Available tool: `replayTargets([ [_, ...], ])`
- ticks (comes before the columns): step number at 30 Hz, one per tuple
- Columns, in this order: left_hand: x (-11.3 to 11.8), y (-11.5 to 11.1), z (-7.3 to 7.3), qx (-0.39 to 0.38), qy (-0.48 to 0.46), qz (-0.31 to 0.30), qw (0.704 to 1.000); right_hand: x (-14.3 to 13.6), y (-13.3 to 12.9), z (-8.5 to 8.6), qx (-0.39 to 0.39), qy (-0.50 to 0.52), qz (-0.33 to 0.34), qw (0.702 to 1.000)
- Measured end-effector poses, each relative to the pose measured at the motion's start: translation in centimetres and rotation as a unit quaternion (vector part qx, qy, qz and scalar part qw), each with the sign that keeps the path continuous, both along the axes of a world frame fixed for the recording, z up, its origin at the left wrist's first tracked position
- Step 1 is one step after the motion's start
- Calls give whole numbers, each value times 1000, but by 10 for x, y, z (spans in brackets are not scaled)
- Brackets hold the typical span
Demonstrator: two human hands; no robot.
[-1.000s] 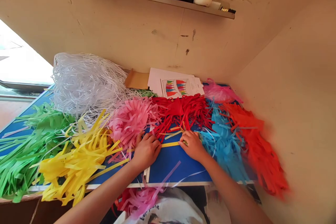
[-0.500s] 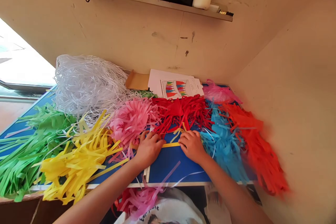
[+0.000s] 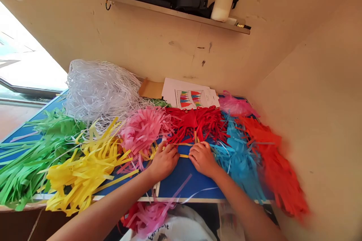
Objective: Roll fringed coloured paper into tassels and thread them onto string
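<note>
Between my two hands runs a narrow yellow paper strip, low over the blue table. Its left part is closed in the fingers of my left hand, and my right hand pinches its other side. A second thin yellowish strip spans the hands a little farther back. My fingertips are partly hidden behind the knuckles. Left of my left hand lie a pink tassel bundle and a yellow tassel bundle. A red tassel bundle lies just beyond both hands, and a blue one is to the right.
Green tassels cover the left end. White shredded strips are heaped behind them. A printed card leans by the wall. Orange-red tassels hang over the right end, and a shelf juts from the wall above.
My hands have come slightly closer together on the yellow strip, shortening the span between them. The view has tilted up a little, showing more of the shelf.
</note>
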State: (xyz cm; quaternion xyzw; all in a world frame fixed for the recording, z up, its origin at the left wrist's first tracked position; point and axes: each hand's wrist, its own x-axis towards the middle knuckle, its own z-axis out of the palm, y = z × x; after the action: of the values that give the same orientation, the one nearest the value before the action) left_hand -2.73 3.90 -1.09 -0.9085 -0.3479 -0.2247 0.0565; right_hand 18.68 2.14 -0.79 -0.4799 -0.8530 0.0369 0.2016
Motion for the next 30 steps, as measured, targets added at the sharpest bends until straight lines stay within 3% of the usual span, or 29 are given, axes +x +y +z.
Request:
replayTargets([
  [6,-2,-5,-5,-12,10,-5,1000,-23,-10,-7,73,-81,8,994],
  [11,-22,-11,-8,-55,10,-17,998,-2,-17,-20,93,-20,1,995],
  [17,-38,-8,-8,-162,-22,17,986,19,-15,-20,-52,104,-45,992],
  [21,-34,-7,-5,-180,-16,52,982,12,-10,-11,-141,85,-84,983],
  [26,-20,-5,2,-166,19,88,982,1,-4,0,-175,22,-133,975],
  [30,-18,-5,5,-138,47,77,986,-1,-4,5,-157,-5,-94,983],
])
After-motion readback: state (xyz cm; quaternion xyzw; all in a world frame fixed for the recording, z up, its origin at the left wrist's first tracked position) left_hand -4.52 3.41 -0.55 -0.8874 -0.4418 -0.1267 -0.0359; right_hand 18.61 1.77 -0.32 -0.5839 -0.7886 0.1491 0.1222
